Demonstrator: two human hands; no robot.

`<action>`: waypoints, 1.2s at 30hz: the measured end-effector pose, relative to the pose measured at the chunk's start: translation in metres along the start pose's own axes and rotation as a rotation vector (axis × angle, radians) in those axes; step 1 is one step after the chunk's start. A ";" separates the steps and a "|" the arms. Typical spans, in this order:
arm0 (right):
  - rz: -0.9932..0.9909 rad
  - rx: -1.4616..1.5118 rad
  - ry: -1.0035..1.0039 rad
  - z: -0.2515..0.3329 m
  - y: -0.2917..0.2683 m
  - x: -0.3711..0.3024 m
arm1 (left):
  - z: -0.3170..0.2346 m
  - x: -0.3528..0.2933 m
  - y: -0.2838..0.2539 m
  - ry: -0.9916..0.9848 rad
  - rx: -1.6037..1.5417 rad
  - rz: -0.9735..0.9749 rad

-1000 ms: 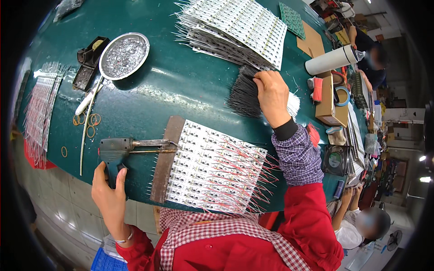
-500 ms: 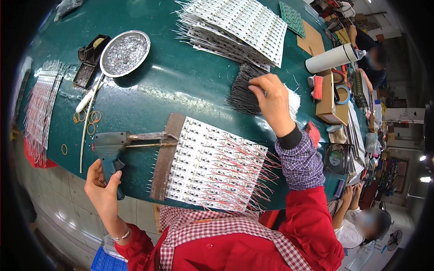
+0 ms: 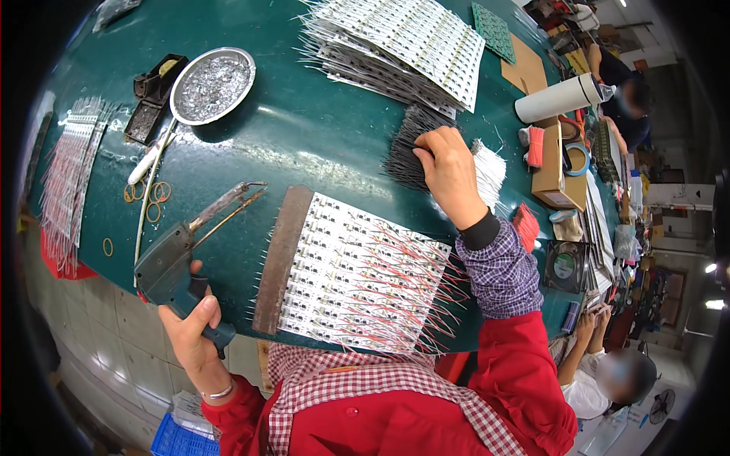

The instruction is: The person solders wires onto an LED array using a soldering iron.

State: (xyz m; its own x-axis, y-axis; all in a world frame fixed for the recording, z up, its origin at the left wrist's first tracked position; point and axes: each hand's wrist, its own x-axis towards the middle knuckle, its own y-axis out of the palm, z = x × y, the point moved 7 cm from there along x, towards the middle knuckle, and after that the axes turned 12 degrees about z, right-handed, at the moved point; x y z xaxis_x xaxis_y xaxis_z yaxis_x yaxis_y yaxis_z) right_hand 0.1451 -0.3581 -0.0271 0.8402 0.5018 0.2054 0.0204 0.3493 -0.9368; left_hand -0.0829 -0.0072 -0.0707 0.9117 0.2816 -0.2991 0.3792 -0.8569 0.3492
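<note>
My left hand (image 3: 194, 334) is wrapped round the grip of a soldering gun (image 3: 169, 262), whose tip points up and to the right, apart from the boards. My right hand (image 3: 450, 171) is closed in a pinch at the right edge of a pile of black wires (image 3: 411, 144); anything between its fingertips is too small to tell. In front of me lies a white circuit board panel (image 3: 357, 277) with rows of small black parts. Red and white wires (image 3: 403, 281) stick out over its right side. A brown metal bar (image 3: 281, 262) lies along its left edge.
A metal bowl of solder scraps (image 3: 213, 85) stands beside a black soldering stand (image 3: 152, 99). Stacked white panels (image 3: 395, 49) lie at the back. White wires (image 3: 488, 175), red wires (image 3: 526, 226), a white bottle (image 3: 563, 97) and a cardboard box (image 3: 559, 178) are right. Co-workers sit beyond.
The soldering gun has swung back, its tip moving up and left away from the metal bar as my left hand lowered. My right hand has shifted slightly left and down at the black wires.
</note>
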 end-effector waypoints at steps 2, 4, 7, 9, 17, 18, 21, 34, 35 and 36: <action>0.002 -0.007 0.001 0.000 0.000 0.000 | -0.001 0.000 0.006 0.041 0.000 -0.008; -0.003 -0.018 0.010 -0.001 -0.001 -0.001 | -0.004 -0.001 0.009 0.083 0.001 -0.018; 0.018 -0.029 -0.003 0.001 -0.002 0.001 | -0.006 -0.005 0.007 0.105 -0.008 -0.025; 0.024 -0.023 -0.005 0.000 -0.003 0.001 | -0.007 -0.006 0.009 0.116 -0.011 -0.012; 0.014 0.000 -0.088 0.013 -0.017 -0.001 | -0.005 -0.008 0.016 0.132 -0.253 0.034; 0.040 -0.033 -0.106 0.016 -0.018 0.000 | -0.004 -0.007 0.018 0.135 -0.284 0.050; 0.084 -0.107 -0.160 0.034 -0.025 0.000 | -0.003 -0.007 0.019 0.130 -0.290 0.059; 0.341 -0.671 -0.566 0.124 0.035 -0.004 | -0.026 -0.027 0.054 0.188 -0.130 0.046; 0.341 -0.669 -0.570 0.123 0.037 -0.005 | -0.026 -0.028 0.055 0.186 -0.118 0.058; 0.330 -0.617 -0.554 0.122 0.037 -0.005 | -0.026 -0.032 0.054 0.184 -0.105 0.063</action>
State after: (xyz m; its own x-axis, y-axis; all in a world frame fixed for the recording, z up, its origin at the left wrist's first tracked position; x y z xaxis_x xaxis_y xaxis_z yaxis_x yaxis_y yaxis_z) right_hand 0.0754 -0.2517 -0.0285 0.4757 0.8678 -0.1438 0.2459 -0.2882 -0.9255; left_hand -0.0872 -0.0509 -0.0194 0.9439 0.3115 -0.1099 0.3264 -0.8284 0.4552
